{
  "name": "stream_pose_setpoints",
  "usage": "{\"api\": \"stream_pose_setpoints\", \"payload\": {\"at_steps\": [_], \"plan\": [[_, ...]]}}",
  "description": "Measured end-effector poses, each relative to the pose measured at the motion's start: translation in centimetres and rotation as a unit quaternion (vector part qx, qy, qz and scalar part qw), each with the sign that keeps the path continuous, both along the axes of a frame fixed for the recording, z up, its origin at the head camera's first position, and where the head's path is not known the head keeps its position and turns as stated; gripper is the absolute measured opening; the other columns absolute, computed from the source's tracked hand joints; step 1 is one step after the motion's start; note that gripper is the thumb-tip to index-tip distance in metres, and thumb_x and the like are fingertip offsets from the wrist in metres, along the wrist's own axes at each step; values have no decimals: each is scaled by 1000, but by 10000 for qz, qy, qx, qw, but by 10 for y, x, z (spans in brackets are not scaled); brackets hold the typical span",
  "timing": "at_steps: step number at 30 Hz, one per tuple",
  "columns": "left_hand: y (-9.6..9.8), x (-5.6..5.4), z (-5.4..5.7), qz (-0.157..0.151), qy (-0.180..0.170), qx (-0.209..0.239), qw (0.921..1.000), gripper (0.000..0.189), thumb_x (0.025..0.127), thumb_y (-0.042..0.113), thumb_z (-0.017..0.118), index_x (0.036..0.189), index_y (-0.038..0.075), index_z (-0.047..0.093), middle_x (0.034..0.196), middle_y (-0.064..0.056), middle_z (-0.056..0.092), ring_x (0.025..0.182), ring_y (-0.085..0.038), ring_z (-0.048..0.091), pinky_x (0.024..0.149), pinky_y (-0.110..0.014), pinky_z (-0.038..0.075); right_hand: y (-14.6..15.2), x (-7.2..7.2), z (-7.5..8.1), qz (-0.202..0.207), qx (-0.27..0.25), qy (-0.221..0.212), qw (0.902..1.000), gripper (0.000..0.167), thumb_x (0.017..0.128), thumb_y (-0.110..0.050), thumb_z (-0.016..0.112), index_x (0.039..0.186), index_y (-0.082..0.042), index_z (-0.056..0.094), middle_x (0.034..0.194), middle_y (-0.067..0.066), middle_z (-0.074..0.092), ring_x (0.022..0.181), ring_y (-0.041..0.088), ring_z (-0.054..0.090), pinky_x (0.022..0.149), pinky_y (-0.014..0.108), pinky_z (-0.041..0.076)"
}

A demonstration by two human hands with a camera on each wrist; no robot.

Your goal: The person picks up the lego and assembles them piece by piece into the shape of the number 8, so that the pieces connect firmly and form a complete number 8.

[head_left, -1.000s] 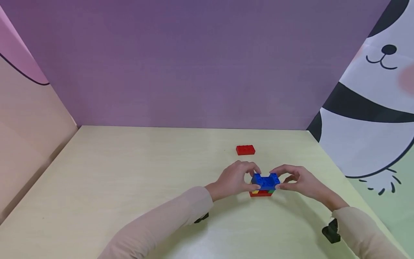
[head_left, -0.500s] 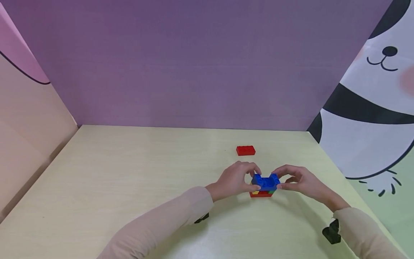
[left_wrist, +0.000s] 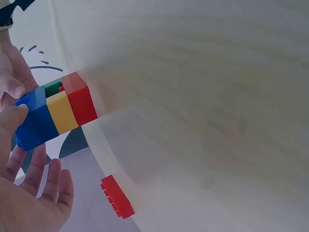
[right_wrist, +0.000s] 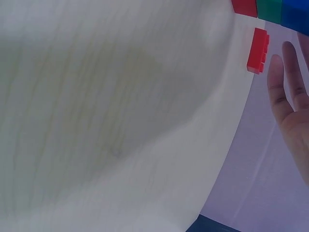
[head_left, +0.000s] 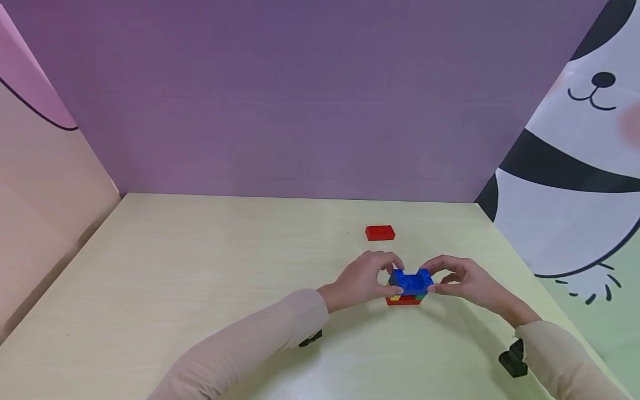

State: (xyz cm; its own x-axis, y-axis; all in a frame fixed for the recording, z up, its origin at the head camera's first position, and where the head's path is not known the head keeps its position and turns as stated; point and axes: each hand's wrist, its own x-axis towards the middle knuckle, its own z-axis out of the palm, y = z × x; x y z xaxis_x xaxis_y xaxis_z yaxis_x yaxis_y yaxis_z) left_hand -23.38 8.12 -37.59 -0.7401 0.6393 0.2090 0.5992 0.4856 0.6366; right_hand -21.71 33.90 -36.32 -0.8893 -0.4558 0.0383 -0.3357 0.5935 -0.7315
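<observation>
A small stack of toy building bricks stands on the table in the head view, right of the middle. Its base is a red brick (left_wrist: pixel 81 99), with a yellow brick (left_wrist: pixel 62 112) and a green brick (right_wrist: pixel 268 10) side by side above. Blue brickwork (head_left: pixel 412 284) tops it, its two ends raised and its middle lower. My left hand (head_left: pixel 367 275) pinches the left end of the blue part between thumb and fingers. Opposite, my right hand (head_left: pixel 465 280) pinches the right end the same way. Fingers partly cover both blue ends.
A loose red brick (head_left: pixel 380 233) lies on the pale table (head_left: pixel 225 266), behind the stack. A purple panel (head_left: pixel 300 100) rises along the back edge. The panda-printed wall (head_left: pixel 575 222) borders the right side.
</observation>
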Motion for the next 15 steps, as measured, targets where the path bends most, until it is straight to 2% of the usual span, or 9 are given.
{"api": "stream_pose_setpoints", "payload": {"at_steps": [5,15], "plan": [[0,-2,-2,-128,-178,164,9996,40,77,33,72,112,25,54,98,11,57,103,-11,53,76,-15,43,0,1,-1,-91,0,-25,10000,36,79,-16,70,114,-11,58,106,-3,62,95,1,56,74,28,52],[-2,-5,-5,-284,-513,149,9982,47,77,30,73,118,23,50,105,9,56,104,-10,52,77,-14,44,-2,2,1,-71,33,40,10000,36,80,-15,69,114,-10,58,108,3,61,95,1,56,73,28,52]]}}
